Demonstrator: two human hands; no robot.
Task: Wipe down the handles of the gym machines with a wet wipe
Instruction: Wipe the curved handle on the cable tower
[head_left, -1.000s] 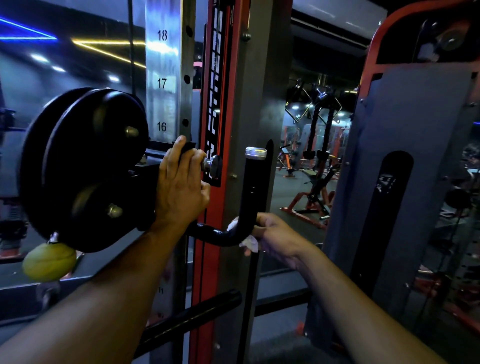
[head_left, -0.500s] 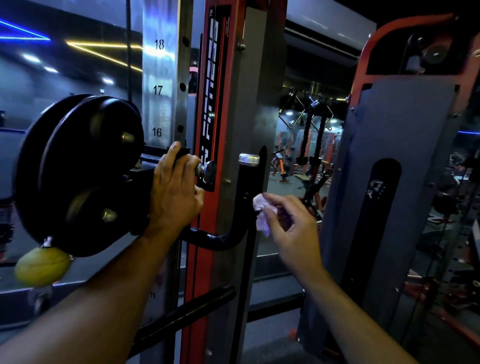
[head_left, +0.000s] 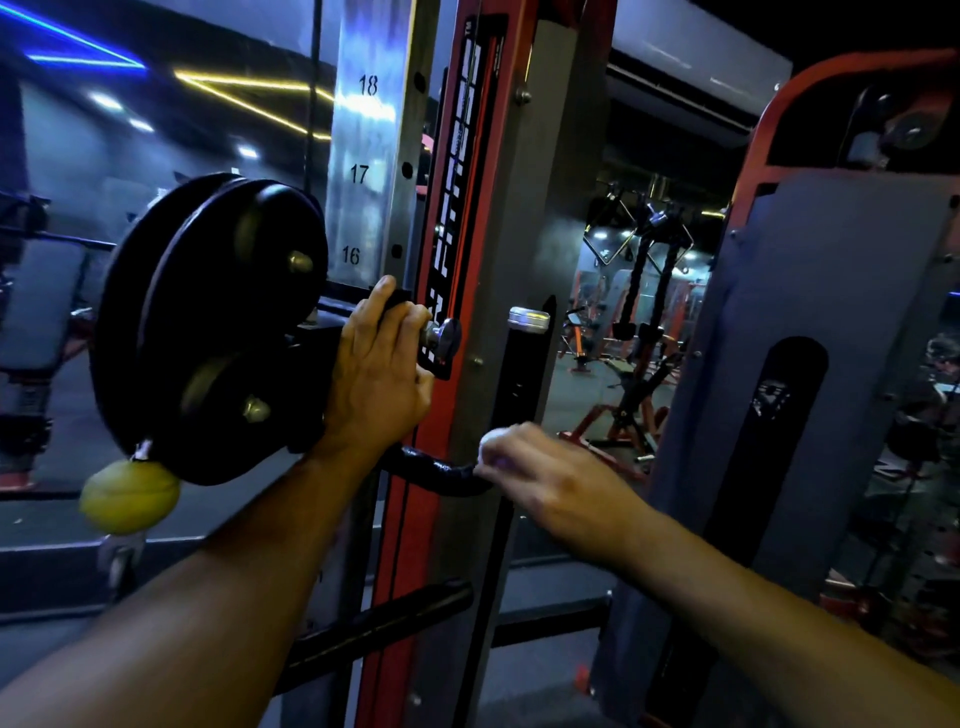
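Black pulley wheel (head_left: 213, 322), yellow ball (head_left: 130, 496)

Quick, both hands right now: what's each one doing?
Left hand: closed around the black carriage grip beside the pulley wheels.
Right hand: closed on the wet wipe, pressed at the black handle bend.

Dark gym floor (head_left: 582, 395) carries red-framed exercise machines (head_left: 623, 415) in the distance.
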